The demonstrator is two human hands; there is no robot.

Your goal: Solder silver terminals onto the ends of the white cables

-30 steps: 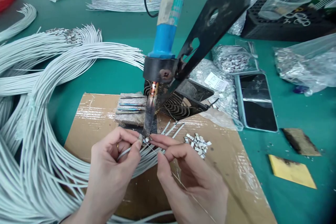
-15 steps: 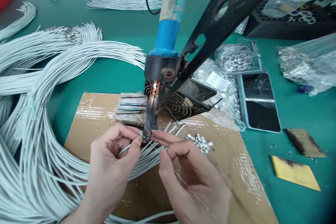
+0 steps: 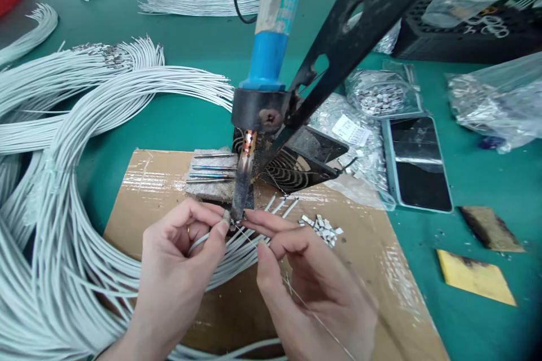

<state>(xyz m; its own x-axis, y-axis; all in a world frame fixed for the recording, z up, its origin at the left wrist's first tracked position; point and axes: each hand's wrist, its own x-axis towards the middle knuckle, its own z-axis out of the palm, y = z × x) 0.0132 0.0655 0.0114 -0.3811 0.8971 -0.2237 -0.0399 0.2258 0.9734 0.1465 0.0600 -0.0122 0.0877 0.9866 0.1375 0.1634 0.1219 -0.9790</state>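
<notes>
A blue-handled soldering iron [image 3: 271, 51] hangs in a black stand, its tip [image 3: 240, 194] pointing down at the cardboard sheet [image 3: 372, 271]. My left hand [image 3: 178, 271] pinches the end of a white wire [image 3: 199, 244] right under the tip. My right hand [image 3: 313, 287] pinches a thin strand of solder wire [image 3: 315, 318] and holds its end against the same spot. A small pile of metal terminals [image 3: 322, 227] lies just right of my fingers. More white wire ends fan out beneath both hands.
Big coils of white wire [image 3: 63, 169] fill the left of the green table. A sponge block with metal pins [image 3: 212, 175] sits behind the tip. Bags of terminals [image 3: 381, 96], a phone [image 3: 417, 163], a yellow sponge [image 3: 476, 285] and a black tray [image 3: 461, 34] lie right.
Almost nothing has moved. Both hands stay pinched at the iron's tip; the view has shifted slightly and my right hand has crept a little to the right.
</notes>
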